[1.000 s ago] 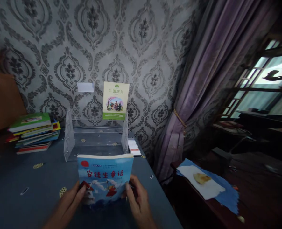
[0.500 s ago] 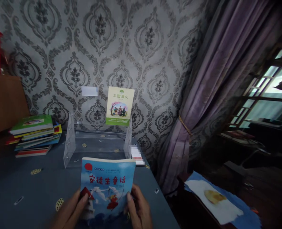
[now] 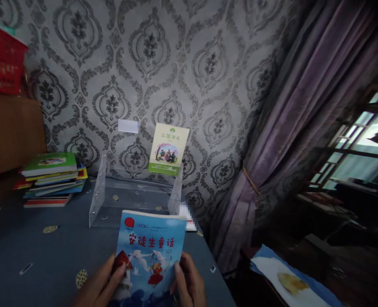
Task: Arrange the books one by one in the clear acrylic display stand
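Between my two hands I hold a blue picture-covered book (image 3: pixel 150 256), its front cover with red Chinese characters turned toward me. My left hand (image 3: pixel 104 281) grips the left edge, thumb on the cover. On the opposite edge, my right hand (image 3: pixel 189 279) has its thumb pressed to the front; the fingers of both hands are partly hidden behind the book. Just beyond it stands a clear plastic tiered rack (image 3: pixel 97 192). A cream and green book (image 3: pixel 168 149) leans upright at the rack's back right.
A stack of books (image 3: pixel 51 179) lies on the dark blue tablecloth (image 3: pixel 48 256) at left. Behind it are a wooden cabinet (image 3: pixel 13 132) and a red basket (image 3: pixel 3 59). A tied purple curtain (image 3: pixel 262 149) hangs right of the table, near a blue and white cloth (image 3: pixel 291 277).
The view has turned slightly left, so the surroundings sit further right in the picture. The blue book stays in both hands and appears a little more upright.
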A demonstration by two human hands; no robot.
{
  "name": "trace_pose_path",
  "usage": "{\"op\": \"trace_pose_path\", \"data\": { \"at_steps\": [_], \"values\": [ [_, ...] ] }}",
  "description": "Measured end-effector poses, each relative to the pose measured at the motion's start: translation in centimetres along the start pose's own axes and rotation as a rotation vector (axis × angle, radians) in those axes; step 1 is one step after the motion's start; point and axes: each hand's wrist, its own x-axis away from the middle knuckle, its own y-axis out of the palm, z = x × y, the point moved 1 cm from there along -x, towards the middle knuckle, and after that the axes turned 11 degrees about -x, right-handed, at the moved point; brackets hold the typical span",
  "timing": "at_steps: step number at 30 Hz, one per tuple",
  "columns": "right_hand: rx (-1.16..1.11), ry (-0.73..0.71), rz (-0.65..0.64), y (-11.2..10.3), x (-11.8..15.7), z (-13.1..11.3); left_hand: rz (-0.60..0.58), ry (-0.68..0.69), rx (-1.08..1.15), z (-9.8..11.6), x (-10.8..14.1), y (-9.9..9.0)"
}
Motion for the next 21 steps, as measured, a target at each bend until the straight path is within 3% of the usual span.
{"op": "trace_pose_path", "data": {
  "at_steps": [6, 10, 15, 21],
  "values": [
    [0.000, 0.033, -0.092, -0.4, -0.8, 0.0, -0.097, 0.023, 0.068, -0.2, -1.2, -0.1],
    [0.022, 0.031, -0.219, -0.9, -2.4, -0.2, -0.078, 0.079, 0.035, 0.9, -1.8, -0.7],
    [-0.008, -0.063, -0.219, -0.1, -5.3, -3.0, 0.014, 0.193, -0.012, 4.8, -3.9, -3.0],
    [-0.006, -0.274, -0.207, 0.9, -10.9, -8.1, 0.055, 0.433, -0.123, 12.0, -7.9, -7.9]
  ]
}}
